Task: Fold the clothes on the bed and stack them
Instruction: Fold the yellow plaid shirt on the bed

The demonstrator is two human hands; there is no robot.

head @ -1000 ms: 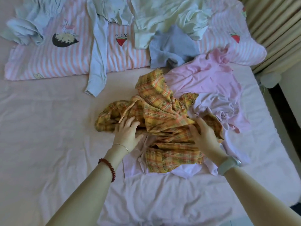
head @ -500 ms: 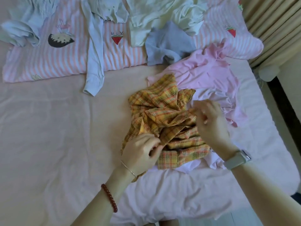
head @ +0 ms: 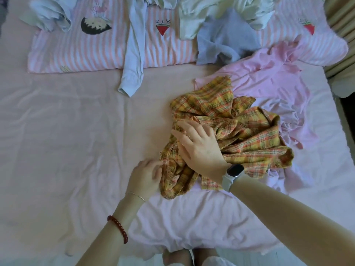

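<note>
A crumpled yellow plaid shirt (head: 240,131) lies in a heap right of the bed's middle, partly on a pink garment (head: 272,81). My right hand (head: 199,148) rests fingers spread on the shirt's left part, reaching leftward across it. My left hand (head: 146,177) sits at the shirt's lower left edge with its fingers curled onto the fabric there. A white garment (head: 192,217) is spread under the shirt near the bed's front edge.
A pink striped pillow (head: 92,48) runs along the back of the bed, with a light blue sleeve (head: 134,54), a blue-grey garment (head: 224,37) and pale green clothes (head: 194,18) piled on it. Pink sheet (head: 67,141) covers the left half. A curtain (head: 342,25) hangs at right.
My right hand crossed from the shirt's right side onto its left part and flattened. My left hand shifted left to the shirt's lower left edge. The shirt heap spread toward the right.
</note>
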